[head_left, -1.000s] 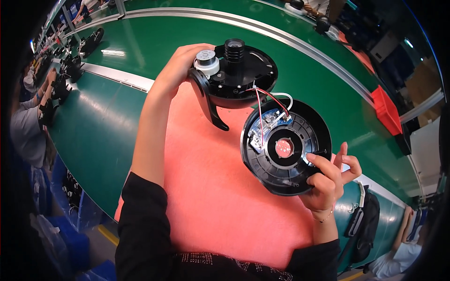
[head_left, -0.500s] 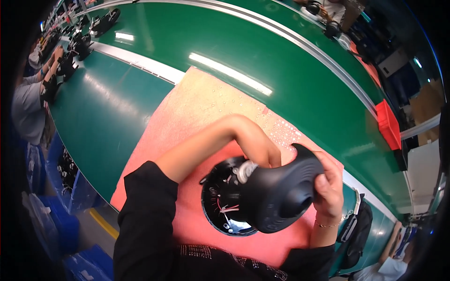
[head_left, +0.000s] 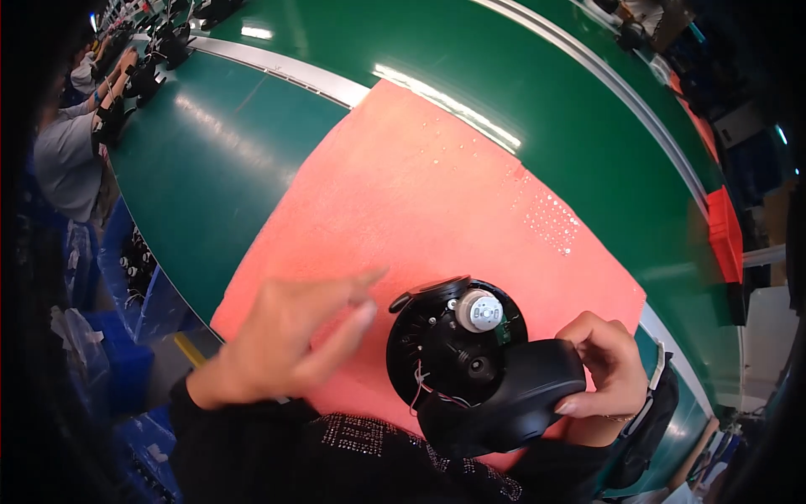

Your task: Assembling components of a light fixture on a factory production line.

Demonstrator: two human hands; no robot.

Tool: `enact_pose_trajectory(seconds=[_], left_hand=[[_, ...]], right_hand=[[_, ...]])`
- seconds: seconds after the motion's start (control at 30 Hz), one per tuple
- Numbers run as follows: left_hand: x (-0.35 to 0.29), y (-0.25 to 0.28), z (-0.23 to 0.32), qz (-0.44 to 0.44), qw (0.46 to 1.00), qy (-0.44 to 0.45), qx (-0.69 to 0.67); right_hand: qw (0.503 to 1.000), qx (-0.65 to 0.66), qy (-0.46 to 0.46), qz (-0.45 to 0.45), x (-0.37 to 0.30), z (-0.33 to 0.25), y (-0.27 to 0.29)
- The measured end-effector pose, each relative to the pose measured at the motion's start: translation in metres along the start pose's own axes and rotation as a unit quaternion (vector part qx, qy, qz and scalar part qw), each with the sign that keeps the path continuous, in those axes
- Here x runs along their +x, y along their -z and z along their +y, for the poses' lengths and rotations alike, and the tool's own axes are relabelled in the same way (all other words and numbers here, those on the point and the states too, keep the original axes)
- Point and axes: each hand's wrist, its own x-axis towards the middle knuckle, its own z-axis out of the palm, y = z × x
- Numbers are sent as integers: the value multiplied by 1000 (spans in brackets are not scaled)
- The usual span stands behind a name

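Observation:
A round black housing (head_left: 403,353) lies open on the pink mat, its inside showing a silver motor (head_left: 479,312), a bit of green circuit board and thin wires (head_left: 432,391). My right hand (head_left: 611,374) is closed on the edge of a curved black cover (head_left: 537,391), which overlaps the housing's near right side. Whether cover and housing are joined is hidden. To the left of the housing, my left hand (head_left: 290,336) is over the mat, slightly blurred, index finger stretched out and thumb apart, holding nothing.
The pink mat (head_left: 353,202) bears a patch of small shiny dots (head_left: 554,225). Beyond runs a green belt (head_left: 336,38) with a metal rail. A red bin (head_left: 724,235) stands far right, a black bag (head_left: 651,428) near right. Another person (head_left: 67,160) works at far left.
My left hand has withdrawn from the housing to the left. The black cover has been lowered and tilted toward me, exposing the motor. The view has shifted somewhat.

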Motion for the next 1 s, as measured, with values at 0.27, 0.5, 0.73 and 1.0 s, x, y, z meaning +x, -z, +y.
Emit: enact_pose_trajectory(seconds=[0.27, 0.5, 0.73, 1.0], left_hand=[[-51, -37, 8, 109, 993, -49, -4], [-58, -58, 22, -51, 983, -128, 118], [-42, -57, 26, -78, 988, -93, 98], [-42, -37, 25, 27, 999, -40, -9]], right_hand=[[975, 87, 37, 200, 0, 11, -7], [983, 108, 22, 144, 7, 17, 3], [997, 72, 16, -5, 5, 10, -9], [997, -21, 26, 63, 18, 18, -20]])
